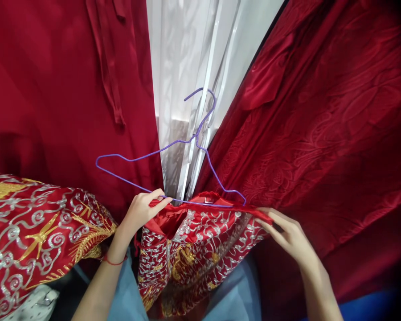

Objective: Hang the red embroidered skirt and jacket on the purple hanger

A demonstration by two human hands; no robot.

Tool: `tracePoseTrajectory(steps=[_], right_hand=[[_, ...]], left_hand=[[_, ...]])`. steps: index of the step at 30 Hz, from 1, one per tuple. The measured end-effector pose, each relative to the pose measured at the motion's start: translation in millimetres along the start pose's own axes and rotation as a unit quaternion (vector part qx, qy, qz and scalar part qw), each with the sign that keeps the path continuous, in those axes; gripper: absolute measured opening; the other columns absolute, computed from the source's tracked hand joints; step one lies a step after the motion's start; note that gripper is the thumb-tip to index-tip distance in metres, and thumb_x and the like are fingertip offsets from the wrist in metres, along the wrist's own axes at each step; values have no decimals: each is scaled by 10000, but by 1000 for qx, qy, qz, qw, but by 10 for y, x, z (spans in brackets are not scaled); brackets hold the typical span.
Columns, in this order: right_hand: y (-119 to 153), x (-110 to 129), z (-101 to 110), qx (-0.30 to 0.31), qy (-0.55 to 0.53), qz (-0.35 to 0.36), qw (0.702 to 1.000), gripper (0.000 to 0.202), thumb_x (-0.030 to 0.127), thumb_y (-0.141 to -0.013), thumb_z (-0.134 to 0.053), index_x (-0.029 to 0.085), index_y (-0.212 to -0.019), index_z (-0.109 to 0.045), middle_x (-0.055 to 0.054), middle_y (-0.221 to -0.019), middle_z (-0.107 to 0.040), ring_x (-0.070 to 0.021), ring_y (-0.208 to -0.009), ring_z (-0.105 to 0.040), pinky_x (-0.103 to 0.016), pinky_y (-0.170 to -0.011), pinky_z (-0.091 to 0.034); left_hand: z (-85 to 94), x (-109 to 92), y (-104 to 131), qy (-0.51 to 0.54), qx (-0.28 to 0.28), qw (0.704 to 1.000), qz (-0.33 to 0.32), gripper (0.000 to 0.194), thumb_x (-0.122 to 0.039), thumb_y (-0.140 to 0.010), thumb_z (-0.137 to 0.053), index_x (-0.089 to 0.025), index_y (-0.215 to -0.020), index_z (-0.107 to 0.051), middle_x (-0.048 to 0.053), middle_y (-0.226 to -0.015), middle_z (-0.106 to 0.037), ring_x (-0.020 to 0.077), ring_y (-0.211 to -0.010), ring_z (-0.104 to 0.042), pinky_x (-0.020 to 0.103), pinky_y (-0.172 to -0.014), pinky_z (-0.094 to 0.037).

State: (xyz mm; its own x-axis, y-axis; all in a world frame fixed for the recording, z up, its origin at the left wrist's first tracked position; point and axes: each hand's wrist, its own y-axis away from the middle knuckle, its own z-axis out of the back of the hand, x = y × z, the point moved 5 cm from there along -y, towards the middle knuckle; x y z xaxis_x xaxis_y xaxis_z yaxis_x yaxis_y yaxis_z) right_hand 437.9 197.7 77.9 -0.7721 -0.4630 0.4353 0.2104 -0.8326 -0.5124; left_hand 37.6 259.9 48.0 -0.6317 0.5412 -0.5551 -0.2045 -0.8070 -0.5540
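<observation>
A purple wire hanger is upright in front of me, its hook at the top and its lower bar along the waistband of a red embroidered garment. My left hand pinches the hanger's lower bar together with the garment's red top edge. At the other end, my right hand grips a red band of the garment between thumb and fingers, just right of the hanger's corner. Silver and gold embroidery covers the garment, which hangs down over my lap.
Red cloth hangs on the left, and dark red patterned cloth on the right. White sheer fabric shows between them. Another embroidered red piece lies at the lower left, above a white dotted item.
</observation>
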Motion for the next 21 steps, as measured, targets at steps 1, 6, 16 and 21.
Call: tracePoseTrajectory(steps=[1, 6, 16, 21], right_hand=[[-14, 2, 3, -2, 3, 0, 1000, 408, 573, -888, -605, 206, -956, -770, -97, -1051, -764, -244, -936, -734, -355, -869, -592], [-61, -11, 7, -13, 3, 3, 1000, 392, 551, -896, -604, 212, -991, -775, -89, -1078, -767, -242, -952, -739, -363, -893, -592], [-24, -15, 4, 19, 2, -22, 1000, 354, 510, -857, -641, 208, -978, -779, -83, -1038, -779, -244, -876, -749, -352, -831, -605], [-62, 64, -25, 28, -9, -4, 1000, 309, 453, -875, -630, 201, -983, -772, -94, -1092, -773, -247, -922, -754, -340, -852, -601]], left_hand=[[3, 7, 5, 1, 3, 1000, 1, 354, -506, -917, -572, -172, -859, -677, 13, -712, -671, 102, -634, -555, 190, -661, -405], [31, 30, 31, -1, 23, 1000, 9, 323, -484, -926, -577, -187, -828, -657, -15, -696, -630, 99, -620, -517, 202, -669, -386], [7, 41, 61, 8, 34, 999, 18, 339, -490, -931, -575, -188, -780, -599, -30, -665, -567, 95, -610, -469, 200, -652, -360], [-1, 42, 77, 10, 43, 999, 0, 368, -482, -940, -563, -175, -737, -563, -54, -632, -497, 74, -585, -409, 193, -619, -334]])
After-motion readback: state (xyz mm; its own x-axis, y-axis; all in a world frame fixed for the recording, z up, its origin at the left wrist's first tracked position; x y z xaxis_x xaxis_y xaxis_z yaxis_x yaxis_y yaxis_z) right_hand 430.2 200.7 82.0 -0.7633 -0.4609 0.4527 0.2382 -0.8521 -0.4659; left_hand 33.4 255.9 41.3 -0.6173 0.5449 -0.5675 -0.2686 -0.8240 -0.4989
